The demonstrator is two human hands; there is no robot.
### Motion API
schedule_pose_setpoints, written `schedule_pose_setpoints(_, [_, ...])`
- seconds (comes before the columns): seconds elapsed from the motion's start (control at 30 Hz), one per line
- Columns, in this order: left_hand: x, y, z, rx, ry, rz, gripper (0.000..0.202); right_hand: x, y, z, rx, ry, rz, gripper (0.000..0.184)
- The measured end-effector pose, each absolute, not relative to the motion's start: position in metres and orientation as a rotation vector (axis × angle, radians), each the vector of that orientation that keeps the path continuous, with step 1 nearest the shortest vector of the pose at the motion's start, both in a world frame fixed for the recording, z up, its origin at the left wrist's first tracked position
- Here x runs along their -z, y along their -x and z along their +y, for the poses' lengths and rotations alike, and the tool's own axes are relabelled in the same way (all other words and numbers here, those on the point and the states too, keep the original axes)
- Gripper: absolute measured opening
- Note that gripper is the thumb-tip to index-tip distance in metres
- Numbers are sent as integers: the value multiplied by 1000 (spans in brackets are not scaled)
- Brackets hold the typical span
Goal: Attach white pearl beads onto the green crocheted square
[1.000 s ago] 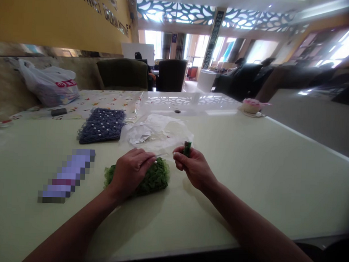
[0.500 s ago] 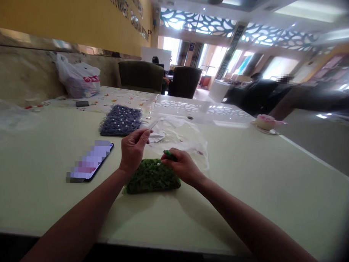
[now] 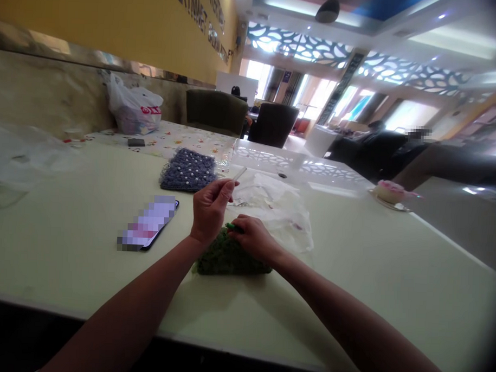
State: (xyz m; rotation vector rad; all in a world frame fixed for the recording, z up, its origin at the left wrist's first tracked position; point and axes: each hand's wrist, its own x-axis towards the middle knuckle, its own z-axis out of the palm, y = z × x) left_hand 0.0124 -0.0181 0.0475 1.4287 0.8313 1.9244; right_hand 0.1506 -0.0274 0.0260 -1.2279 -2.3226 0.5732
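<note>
- The left hand was raised above the surface, its grip pinched on a thin translucent stick, which pointed up and away from the person.
- The right hand rested on a green crocheted piece, its grip curled around a small green cylinder, with only one end showing past the fingers.
- The green crocheted piece lay flat toward the middle of the surface, back from the near edge, directly under the right hand.
- A crumpled transparent plastic bag lay just beyond the right hand and touched the far side of the green piece.
- A phone with a pixelated screen lay left of the hands, tilted diagonally on the surface.
- A blue-grey crocheted piece studded with white beads lay farther out, beyond the phone.
- A floral tablecloth covered the far left corner, with a white plastic carrier bag behind it.
- A pink flower ornament on a dish stood near the far right edge.
</note>
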Motion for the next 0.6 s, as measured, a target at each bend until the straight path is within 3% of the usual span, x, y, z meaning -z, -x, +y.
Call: schedule_pose_setpoints(0.6, [-43, -10, -12, -1901, -1373, 866, 23, -49, -166, -40, -463, 1286, -2266, 13])
